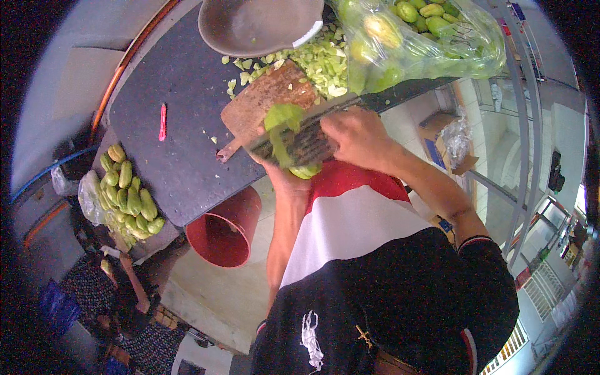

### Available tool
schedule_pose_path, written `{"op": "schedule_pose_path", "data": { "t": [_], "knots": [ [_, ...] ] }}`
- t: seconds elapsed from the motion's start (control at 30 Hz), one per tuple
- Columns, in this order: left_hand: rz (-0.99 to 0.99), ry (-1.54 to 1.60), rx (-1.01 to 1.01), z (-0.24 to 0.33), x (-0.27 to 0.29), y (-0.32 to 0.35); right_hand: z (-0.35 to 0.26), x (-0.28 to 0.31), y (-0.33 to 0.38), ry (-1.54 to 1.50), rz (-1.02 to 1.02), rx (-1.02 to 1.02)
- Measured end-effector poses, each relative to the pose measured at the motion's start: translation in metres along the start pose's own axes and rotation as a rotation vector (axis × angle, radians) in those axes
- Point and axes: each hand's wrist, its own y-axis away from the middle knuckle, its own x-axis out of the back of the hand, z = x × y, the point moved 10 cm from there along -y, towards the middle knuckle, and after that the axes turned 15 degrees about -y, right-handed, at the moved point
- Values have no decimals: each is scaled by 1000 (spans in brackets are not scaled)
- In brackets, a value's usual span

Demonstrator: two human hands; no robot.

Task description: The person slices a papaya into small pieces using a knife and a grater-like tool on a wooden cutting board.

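- Nearest the camera, a black, white and red shirt (406, 275) is covering my body, and a little cross (364, 336) is hanging at my chest.
- My right hand (359, 137) is squeezing a big knife (315, 134), and the blade is looking all smeary.
- My left hand (284, 179) is holding a green fruit (284, 117) from below; the knife is hiding some of my fingers.
- The fruit is sitting just left of my right hand, and my left hand is being the closer one, right under it.
- Its long way is running from the board side toward my belly, and the knife is crossing it, pointing left. I cannot tell if the blade is touching it, or if the green is making one piece or two.
- A wooden board (262, 103) is lying on the dark desk (187, 69), just past the fruit, its handle pointing left and a bit toward me.
- Chopped green bits (325, 65) are spreading behind the board, near a gray bowl (259, 28) and a clear bag (369, 75) full of green fruits.
- Over on my left, a pink stick (162, 122) is lying alone, a heap of long green fruits (128, 194) is resting, and a red bucket (219, 240) is standing lower than the desk.
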Motion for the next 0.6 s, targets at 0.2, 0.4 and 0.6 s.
{"op": "schedule_pose_path", "data": {
  "t": [0.2, 0.4, 0.6],
  "knots": [
    [22, -18, 61, 0, -7, 3, 158, -25, -11, -18, -43, -426],
    [-20, 81, 90, -7, 8, -3, 12, 25, 3, -112, -16, -105],
    [-69, 133, 109, -12, 7, -4, -25, 18, 3, -27, -77, 77]
  ]
}}
